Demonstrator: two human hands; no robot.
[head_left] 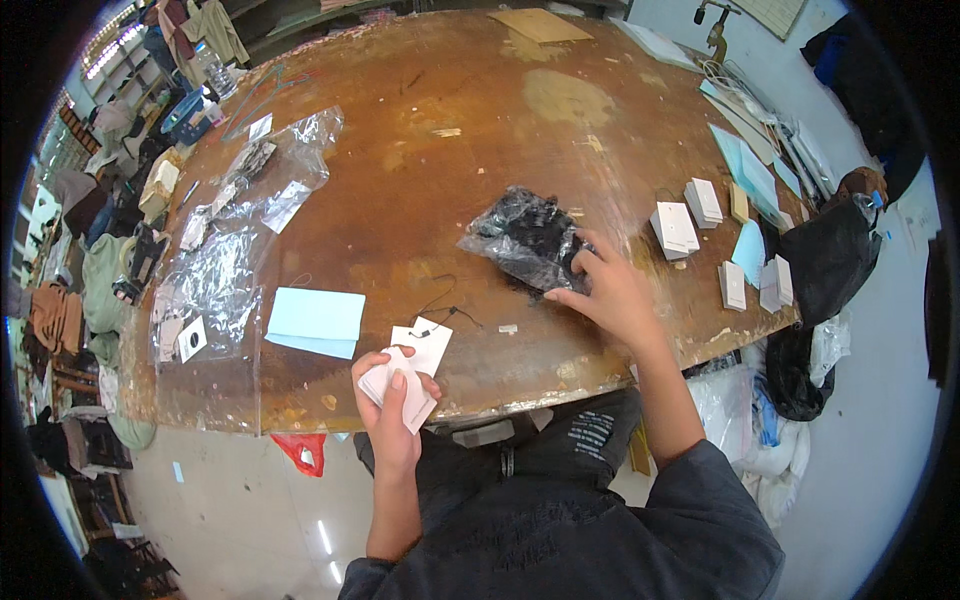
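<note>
Arching over the right edge of a clear plastic bag of black cords [535, 242] near the frame's centre, the right grip [616, 292] has thumb and fingers parted, with nothing seen held; drawing out a cord seems the step in hand, calling next for a pinch. Lower left of it, the left grip [388, 418] is clasped round a stack of white hang tags [418, 411], just beside loose white tags [434, 347] on the bench [400, 200].

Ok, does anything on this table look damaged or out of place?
Yes: the brown wooden tabletop looks worn, with a large pale patch toward its far side and chipped-looking finish along the near edge. A small white rectangular scrap lies loose near the right hand.
</note>
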